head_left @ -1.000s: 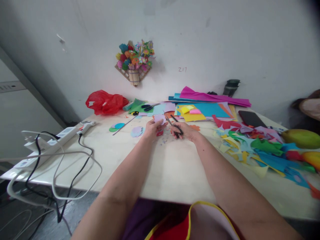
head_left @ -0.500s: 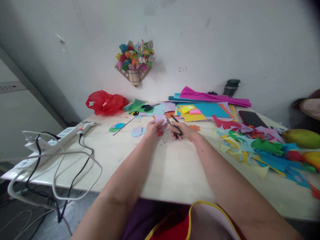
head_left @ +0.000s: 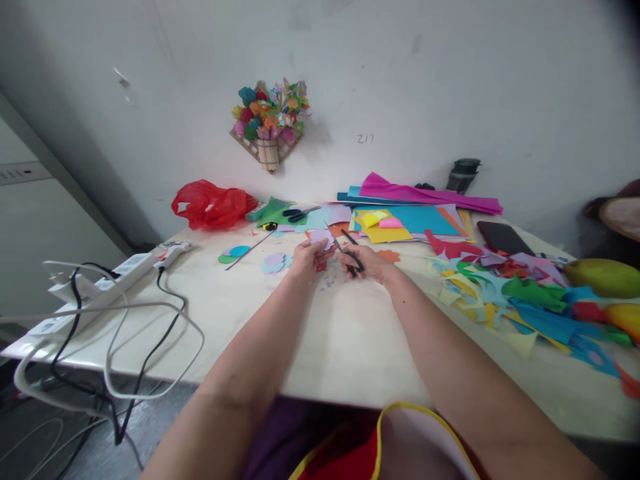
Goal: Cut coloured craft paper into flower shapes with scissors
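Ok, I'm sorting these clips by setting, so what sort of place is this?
Probably an indoor paper-craft workspace: a hand holds scissors, coloured paper scraps litter the table, and a bouquet of what look like paper flowers hangs on the wall.

The left hand [head_left: 306, 259] and right hand [head_left: 369, 262] are bare; a small dark mole [head_left: 404, 302] marks the right forearm [head_left: 445, 343]. Purple clothing [head_left: 283, 433] shows beside a red garment [head_left: 357, 460] with yellow trim [head_left: 381, 433].

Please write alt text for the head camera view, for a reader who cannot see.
A left hand holds a lilac paper flower beside black-handled scissors in the right hand. Colourful paper scraps and a red plastic bag lie on a pale table.
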